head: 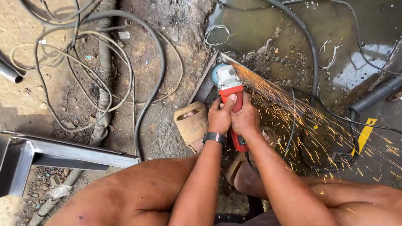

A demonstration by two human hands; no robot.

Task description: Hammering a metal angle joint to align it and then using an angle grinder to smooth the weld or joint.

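Both of my hands grip a red angle grinder (231,93) with a grey head, pointed away from me. My left hand (220,116), with a dark watch on the wrist, wraps the body from the left. My right hand (244,118) wraps it from the right. The grinder's disc touches a flat metal bar (204,83) lying on the ground. Orange sparks (301,121) fly from the disc toward the right. A foot in a tan sandal (191,124) rests on the near end of the bar.
Black and pale cables (146,100) loop over the dirt ground at left and top. A grey steel frame (63,152) lies at lower left. Wet ground and a puddle (360,62) are at upper right, with a dark tube (374,95) and a yellow strip (365,134).
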